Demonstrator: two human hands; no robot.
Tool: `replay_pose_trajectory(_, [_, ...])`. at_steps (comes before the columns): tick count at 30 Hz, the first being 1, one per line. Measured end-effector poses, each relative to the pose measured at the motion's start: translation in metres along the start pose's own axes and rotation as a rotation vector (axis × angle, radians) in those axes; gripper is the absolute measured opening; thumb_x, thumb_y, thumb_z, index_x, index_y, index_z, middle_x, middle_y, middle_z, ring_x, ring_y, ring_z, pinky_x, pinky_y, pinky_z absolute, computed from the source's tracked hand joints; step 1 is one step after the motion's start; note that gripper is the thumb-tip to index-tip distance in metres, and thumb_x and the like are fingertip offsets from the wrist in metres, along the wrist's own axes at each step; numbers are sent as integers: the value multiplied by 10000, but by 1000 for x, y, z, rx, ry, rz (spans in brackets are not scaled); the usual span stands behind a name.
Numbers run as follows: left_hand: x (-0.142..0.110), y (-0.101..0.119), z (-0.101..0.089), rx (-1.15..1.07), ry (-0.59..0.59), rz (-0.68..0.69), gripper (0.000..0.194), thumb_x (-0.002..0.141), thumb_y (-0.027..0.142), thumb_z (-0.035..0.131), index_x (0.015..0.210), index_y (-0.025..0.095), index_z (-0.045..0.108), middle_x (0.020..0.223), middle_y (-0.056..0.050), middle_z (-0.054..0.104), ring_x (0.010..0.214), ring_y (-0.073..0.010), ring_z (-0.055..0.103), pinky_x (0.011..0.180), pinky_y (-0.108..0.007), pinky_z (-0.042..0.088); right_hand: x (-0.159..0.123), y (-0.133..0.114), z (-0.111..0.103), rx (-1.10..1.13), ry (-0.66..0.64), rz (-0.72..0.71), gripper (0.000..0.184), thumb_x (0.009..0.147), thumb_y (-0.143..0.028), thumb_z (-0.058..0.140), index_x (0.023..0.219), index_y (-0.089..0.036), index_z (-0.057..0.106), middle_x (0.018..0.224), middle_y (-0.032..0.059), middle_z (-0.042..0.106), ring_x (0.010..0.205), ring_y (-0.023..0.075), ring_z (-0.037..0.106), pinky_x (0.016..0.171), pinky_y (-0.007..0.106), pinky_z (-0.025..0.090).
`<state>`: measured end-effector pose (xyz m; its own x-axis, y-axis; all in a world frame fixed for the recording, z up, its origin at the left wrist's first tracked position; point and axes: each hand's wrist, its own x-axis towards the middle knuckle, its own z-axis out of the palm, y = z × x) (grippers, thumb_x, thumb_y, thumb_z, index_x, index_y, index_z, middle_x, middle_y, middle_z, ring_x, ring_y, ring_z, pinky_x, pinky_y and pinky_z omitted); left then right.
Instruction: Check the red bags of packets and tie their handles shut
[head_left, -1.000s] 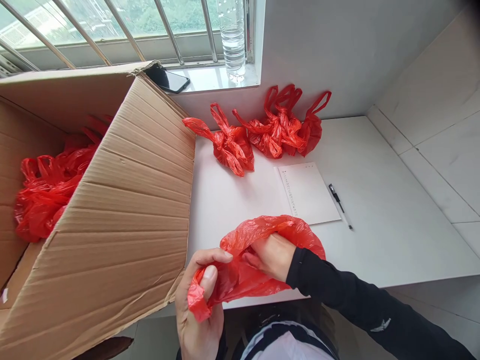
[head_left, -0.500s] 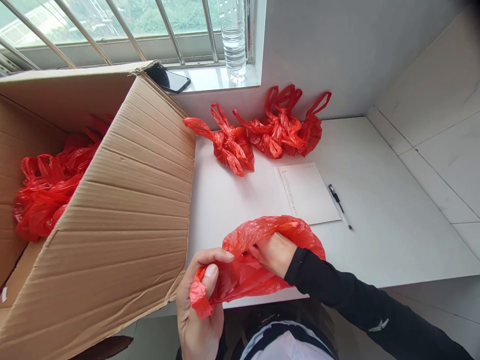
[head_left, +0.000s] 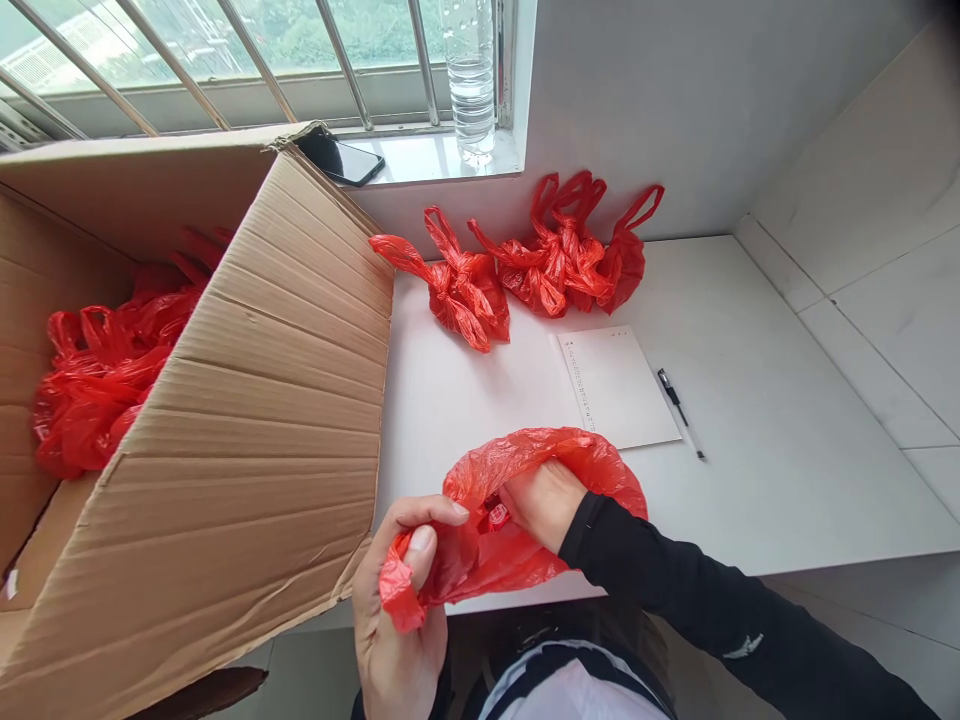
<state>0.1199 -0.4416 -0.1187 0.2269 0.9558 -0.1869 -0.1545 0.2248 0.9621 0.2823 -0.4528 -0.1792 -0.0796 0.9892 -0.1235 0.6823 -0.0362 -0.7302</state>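
Note:
I hold a crumpled red plastic bag (head_left: 517, 470) over the near edge of the white table (head_left: 750, 450). My left hand (head_left: 397, 620) pinches the bag's lower left corner between thumb and fingers. My right hand (head_left: 541, 498), in a black sleeve, is pushed into the bag's mouth, its fingers closed on the plastic and partly hidden by it. Several knotted red bags (head_left: 525, 265) lie at the table's far edge by the wall.
A large open cardboard box (head_left: 247, 420) stands to the left with more red bags (head_left: 97, 375) inside. A sheet of paper (head_left: 619, 385) and a pen (head_left: 681, 410) lie mid-table. On the windowsill are a phone (head_left: 341, 160) and a water bottle (head_left: 471, 85).
My right hand has shifted slightly left and deeper into the bag, bunching the plastic. The left hand's grip is unchanged.

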Motion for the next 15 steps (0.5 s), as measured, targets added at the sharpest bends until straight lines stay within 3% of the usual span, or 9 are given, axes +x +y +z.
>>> replay_pose_trajectory(8, [0, 0, 1, 13, -18, 2, 180, 858, 386, 677, 794, 226, 730, 762, -21, 646, 692, -141, 603, 614, -209, 460, 9, 10, 21, -104, 30, 11, 199, 906, -115, 496, 1029, -132, 652, 1040, 120, 677, 976, 288, 637, 857, 393, 493])
replay_pose_trajectory(15, [0, -2, -2, 18, 4, -16, 201, 853, 418, 681, 798, 229, 726, 752, -12, 640, 628, -120, 560, 580, -200, 445, 9, 7, 13, -78, 63, 30, 176, 947, -129, 449, 870, -174, 600, 884, 46, 652, 831, 206, 618, 772, 320, 469])
